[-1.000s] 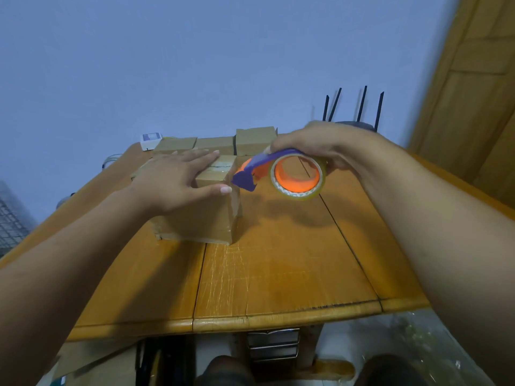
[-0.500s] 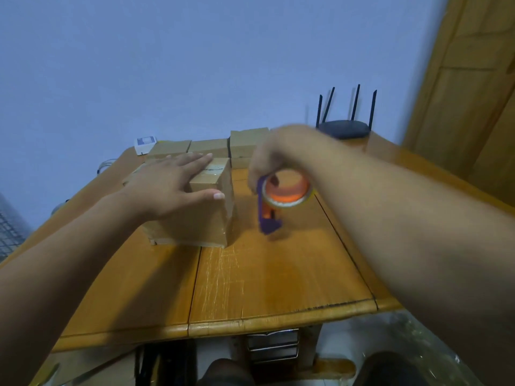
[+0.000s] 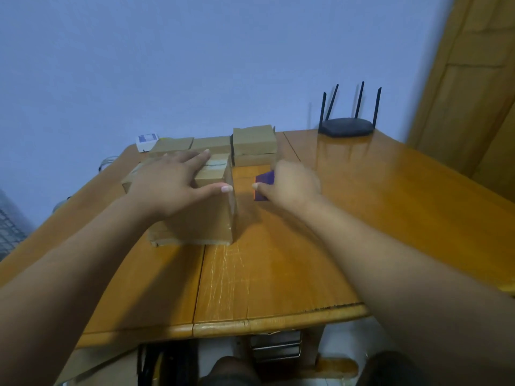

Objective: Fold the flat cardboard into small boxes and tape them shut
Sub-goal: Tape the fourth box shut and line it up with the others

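A glossy orange-brown wooden table (image 3: 278, 274) stands against a pale blue wall (image 3: 195, 65). Left of the table's middle sits one brown cardboard box (image 3: 195, 221). It is folded shut, with clear tape along its top seam and down its right near corner, and a bottom flap pokes out at its near left. The left hand (image 3: 172, 185) lies flat on the box's top, fingers straight and thumb spread along the near edge. Just right of the box, the right hand (image 3: 295, 188) curls its fingers and thumb around one purple tape dispenser (image 3: 263, 181), low over the wood. Along the far edge stand three small closed cardboard boxes (image 3: 254, 140) in a row, the right one tallest. One white and blue packet (image 3: 146, 140) is at the far left corner, and one black four-antenna router (image 3: 347, 129) is far right.
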